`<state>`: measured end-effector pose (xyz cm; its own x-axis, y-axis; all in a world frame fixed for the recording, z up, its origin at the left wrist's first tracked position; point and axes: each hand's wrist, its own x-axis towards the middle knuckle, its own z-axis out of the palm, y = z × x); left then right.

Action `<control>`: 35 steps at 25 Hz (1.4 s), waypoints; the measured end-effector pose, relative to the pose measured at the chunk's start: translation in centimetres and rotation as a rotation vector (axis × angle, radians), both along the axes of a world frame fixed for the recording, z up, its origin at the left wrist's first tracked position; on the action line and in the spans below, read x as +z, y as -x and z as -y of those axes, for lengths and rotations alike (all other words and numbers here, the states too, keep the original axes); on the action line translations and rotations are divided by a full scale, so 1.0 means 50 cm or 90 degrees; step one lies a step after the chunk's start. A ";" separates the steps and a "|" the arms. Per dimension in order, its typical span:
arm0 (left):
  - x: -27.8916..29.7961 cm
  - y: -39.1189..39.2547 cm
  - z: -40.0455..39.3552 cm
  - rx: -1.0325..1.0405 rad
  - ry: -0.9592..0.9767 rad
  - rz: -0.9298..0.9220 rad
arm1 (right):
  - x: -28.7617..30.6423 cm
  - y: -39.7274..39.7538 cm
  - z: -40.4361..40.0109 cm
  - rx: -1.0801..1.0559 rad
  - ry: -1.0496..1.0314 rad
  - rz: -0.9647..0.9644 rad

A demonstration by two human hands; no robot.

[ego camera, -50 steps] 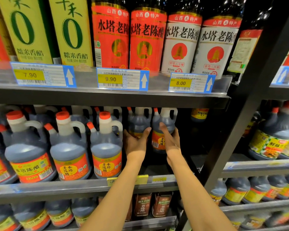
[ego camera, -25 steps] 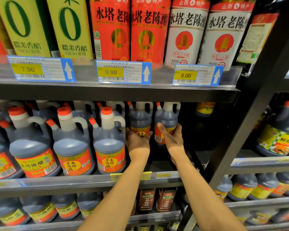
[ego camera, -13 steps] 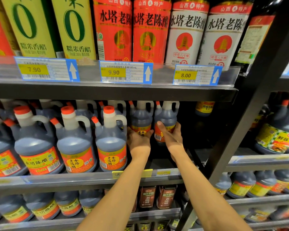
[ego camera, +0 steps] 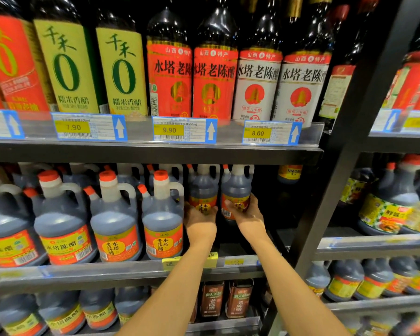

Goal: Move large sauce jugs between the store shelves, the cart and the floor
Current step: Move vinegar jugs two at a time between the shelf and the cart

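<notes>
Hands on two rear jugs, left hand [ego camera: 200, 214] on one jug [ego camera: 203, 187], right hand [ego camera: 246, 212] apparently wrapped round its neighbour [ego camera: 237, 185], front jugs [ego camera: 161, 214] alongside.

Shelf price tags read 7.90 [ego camera: 89, 127], 9.90 [ego camera: 184, 130] and 8.00 [ego camera: 272, 132]. Above them, green-label bottles [ego camera: 66, 69] show 千禾 0 糯米香醋; red bottles [ego camera: 170, 76] and white bottles [ego camera: 257, 86] show 水塔老陈醋. At 7 o'clock, a jug [ego camera: 163, 221] label reads 水塔老陈醋.

Single head view, facing forward, close to shelves [ego camera: 155, 151]

Two hands [ego camera: 200, 218], perhaps six front-row jugs [ego camera: 163, 214], three readable price tags [ego camera: 184, 130]
</notes>
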<state>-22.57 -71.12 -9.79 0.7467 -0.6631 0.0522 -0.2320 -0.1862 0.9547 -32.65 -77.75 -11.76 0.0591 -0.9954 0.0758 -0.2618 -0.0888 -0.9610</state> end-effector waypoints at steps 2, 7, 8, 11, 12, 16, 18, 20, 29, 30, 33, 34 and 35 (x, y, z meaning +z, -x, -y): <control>0.001 0.005 -0.014 -0.018 -0.010 0.020 | 0.001 0.014 -0.015 -0.002 0.014 -0.055; -0.003 0.003 -0.050 -0.096 -0.095 0.105 | 0.026 0.050 -0.069 0.045 0.005 -0.146; -0.005 -0.001 -0.059 -0.119 -0.107 0.125 | 0.030 0.054 -0.082 0.057 0.017 -0.171; -0.003 -0.005 -0.106 -0.243 -0.172 0.223 | 0.038 0.068 -0.132 0.086 0.047 -0.251; -0.004 -0.007 -0.125 -0.293 -0.189 0.257 | 0.041 0.073 -0.152 0.092 0.052 -0.272; -0.005 -0.042 -0.218 -0.444 -0.212 0.369 | 0.061 0.091 -0.248 0.102 0.117 -0.318; -0.004 -0.072 -0.274 -0.469 -0.239 0.460 | 0.062 0.100 -0.289 0.071 0.133 -0.387; 0.007 -0.107 -0.348 -0.478 -0.253 0.546 | 0.063 0.096 -0.342 0.057 0.125 -0.458; 0.018 -0.360 -0.764 -0.335 -0.421 0.716 | 0.032 -0.062 -0.665 0.167 0.254 -0.683; 0.015 -0.390 -0.808 -0.318 -0.441 0.704 | 0.033 -0.091 -0.693 0.184 0.267 -0.676; 0.012 -0.470 -0.934 -0.247 -0.472 0.655 | 0.040 -0.188 -0.760 0.254 0.281 -0.673; 0.007 -0.502 -0.977 -0.217 -0.485 0.642 | 0.041 -0.231 -0.780 0.287 0.289 -0.678; 0.004 -0.533 -1.017 -0.190 -0.504 0.626 | 0.042 -0.276 -0.798 0.319 0.302 -0.679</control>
